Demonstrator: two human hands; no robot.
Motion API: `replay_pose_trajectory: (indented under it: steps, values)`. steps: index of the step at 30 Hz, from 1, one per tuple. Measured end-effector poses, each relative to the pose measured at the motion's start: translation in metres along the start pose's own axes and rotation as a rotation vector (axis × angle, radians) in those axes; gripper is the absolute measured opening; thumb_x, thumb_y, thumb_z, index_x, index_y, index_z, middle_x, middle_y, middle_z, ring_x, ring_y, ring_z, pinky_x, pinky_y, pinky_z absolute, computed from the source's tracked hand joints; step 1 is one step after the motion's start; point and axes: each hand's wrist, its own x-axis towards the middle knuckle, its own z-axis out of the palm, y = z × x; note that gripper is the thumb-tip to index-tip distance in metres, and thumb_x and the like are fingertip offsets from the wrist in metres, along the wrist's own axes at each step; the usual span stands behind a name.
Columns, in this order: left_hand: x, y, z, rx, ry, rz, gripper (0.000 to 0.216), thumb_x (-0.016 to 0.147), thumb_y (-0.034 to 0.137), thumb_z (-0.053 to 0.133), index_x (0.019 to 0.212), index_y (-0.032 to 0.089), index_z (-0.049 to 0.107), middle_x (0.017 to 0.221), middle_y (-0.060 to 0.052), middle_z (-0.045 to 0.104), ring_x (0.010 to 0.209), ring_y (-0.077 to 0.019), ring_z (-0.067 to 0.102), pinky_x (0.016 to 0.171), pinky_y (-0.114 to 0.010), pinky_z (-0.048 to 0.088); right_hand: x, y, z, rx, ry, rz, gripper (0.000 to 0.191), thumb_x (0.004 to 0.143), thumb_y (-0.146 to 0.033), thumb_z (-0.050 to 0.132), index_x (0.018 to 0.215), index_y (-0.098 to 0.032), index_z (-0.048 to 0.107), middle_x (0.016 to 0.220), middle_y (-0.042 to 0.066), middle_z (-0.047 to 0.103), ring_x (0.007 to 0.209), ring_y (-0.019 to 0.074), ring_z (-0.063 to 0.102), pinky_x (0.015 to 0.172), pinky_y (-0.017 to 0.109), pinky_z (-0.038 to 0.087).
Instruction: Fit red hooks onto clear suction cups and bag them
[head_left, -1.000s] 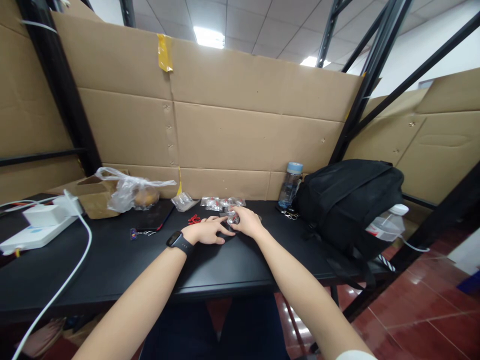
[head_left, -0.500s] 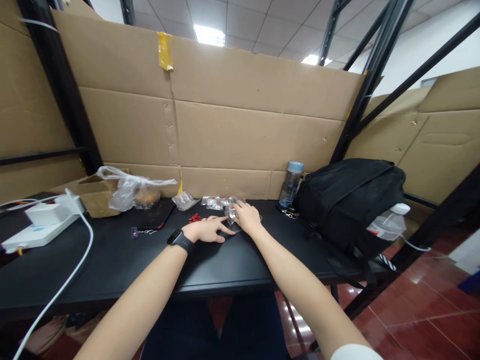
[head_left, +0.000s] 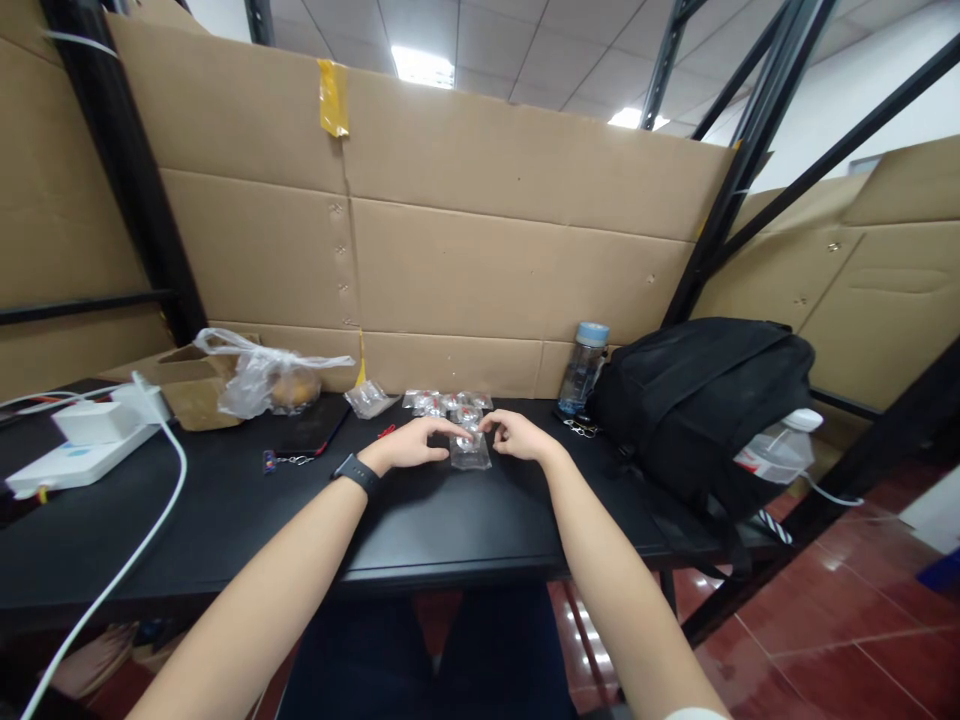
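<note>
A small clear plastic bag [head_left: 471, 458] lies flat on the black table between my hands, with something shiny inside that I cannot make out. My left hand [head_left: 412, 443] is at its left side, thumb and fingers apart, fingertips at the bag's edge. On the other side, my right hand [head_left: 519, 437] has curled fingers with a gap between thumb and forefinger, its fingertips close to the bag. Just beyond the hands several similar clear packets [head_left: 429, 402] with shiny contents and red marks lie in a row. A red cord [head_left: 387, 431] shows partly behind my left hand.
At left are a white power strip [head_left: 82, 460], a tied plastic bag [head_left: 259, 385], a cardboard box [head_left: 196, 395] and a dark phone [head_left: 307, 430]. Another clear packet [head_left: 369, 400] lies near the cardboard wall [head_left: 450, 250]. A water bottle [head_left: 583, 370] and black backpack [head_left: 697, 410] stand right.
My right hand has drawn back toward me and right, off the packets. The small bag now shows between the hands. My left hand's fingers have shifted from pointing across it to its left edge.
</note>
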Motion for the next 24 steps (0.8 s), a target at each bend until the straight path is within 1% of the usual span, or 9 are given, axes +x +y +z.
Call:
replay_pose_trajectory:
  steps: [2,4,8,10,12,17,19,21,24]
  values:
    - [0.003,-0.008,0.009,0.106,0.117,-0.026,0.044,0.077,0.015,0.068,0.121,0.019,0.066,0.117,-0.008,0.069,0.107,-0.023,0.063,0.099,-0.035,0.047,-0.001,-0.002,0.003,0.018,-0.056,0.042,0.047,0.063,0.005,0.065,0.105,-0.017,0.067,0.101,0.002,0.063,0.065,0.0082,0.059,0.061,0.02,0.046]
    - [0.006,-0.015,0.018,0.241,0.184,-0.06,0.038,0.074,0.018,0.072,0.112,0.019,0.067,0.108,-0.008,0.069,0.101,-0.0237,0.063,0.094,-0.035,0.049,0.0,-0.005,0.007,0.044,-0.07,0.058,0.045,0.065,0.001,0.068,0.106,-0.017,0.067,0.1,0.002,0.063,0.064,0.0081,0.059,0.06,0.02,0.045]
    - [0.01,-0.016,0.025,0.356,0.201,-0.1,0.012,0.084,0.027,0.067,0.094,0.021,0.07,0.098,-0.007,0.07,0.096,-0.024,0.064,0.092,-0.035,0.048,0.003,-0.007,0.012,0.031,-0.039,0.035,0.029,0.069,-0.012,0.077,0.097,-0.016,0.07,0.092,0.001,0.066,0.064,0.0093,0.057,0.062,0.021,0.045]
    - [0.011,-0.01,0.024,0.332,0.24,-0.104,0.012,0.089,0.03,0.061,0.089,0.021,0.071,0.094,-0.005,0.071,0.092,-0.0229,0.065,0.09,-0.033,0.048,0.004,-0.006,0.011,0.012,0.003,0.018,0.015,0.073,-0.017,0.076,0.087,-0.016,0.071,0.085,0.001,0.068,0.066,0.0109,0.056,0.064,0.022,0.045]
    - [0.011,-0.004,0.022,0.284,0.326,-0.112,0.016,0.091,0.032,0.058,0.088,0.021,0.071,0.091,-0.004,0.073,0.087,-0.0217,0.066,0.087,-0.032,0.049,0.005,-0.006,0.009,0.027,0.056,0.011,0.008,0.077,-0.022,0.073,0.081,-0.016,0.071,0.079,0.001,0.068,0.066,0.0121,0.056,0.066,0.024,0.044]
    - [0.009,0.002,0.011,0.149,0.544,-0.194,0.022,0.091,0.037,0.058,0.09,0.019,0.071,0.091,-0.004,0.074,0.086,-0.0213,0.068,0.084,-0.031,0.051,0.009,-0.011,0.008,0.321,0.235,0.067,0.021,0.081,-0.037,0.068,0.082,-0.017,0.064,0.071,0.0,0.065,0.063,0.0132,0.059,0.059,0.023,0.043]
    - [0.009,0.0,0.009,0.119,0.566,-0.216,0.022,0.09,0.038,0.06,0.091,0.019,0.071,0.092,-0.004,0.075,0.087,-0.0213,0.068,0.084,-0.031,0.052,0.011,-0.014,0.01,0.434,0.257,0.09,0.023,0.081,-0.04,0.067,0.083,-0.018,0.06,0.073,0.0,0.066,0.061,0.0129,0.06,0.053,0.021,0.041]
    - [0.009,-0.003,0.009,0.099,0.568,-0.228,0.021,0.089,0.037,0.061,0.091,0.019,0.071,0.091,-0.004,0.075,0.086,-0.0211,0.069,0.084,-0.031,0.052,0.012,-0.016,0.013,0.495,0.234,0.099,0.024,0.081,-0.04,0.067,0.083,-0.018,0.057,0.078,0.002,0.068,0.059,0.0119,0.061,0.049,0.019,0.039]
    - [0.01,-0.008,0.011,0.06,0.58,-0.236,0.02,0.088,0.037,0.062,0.09,0.019,0.07,0.09,-0.004,0.075,0.086,-0.021,0.07,0.087,-0.033,0.053,0.012,-0.017,0.018,0.541,0.209,0.109,0.028,0.077,-0.04,0.072,0.085,-0.018,0.057,0.08,0.003,0.071,0.057,0.0112,0.062,0.049,0.019,0.04]
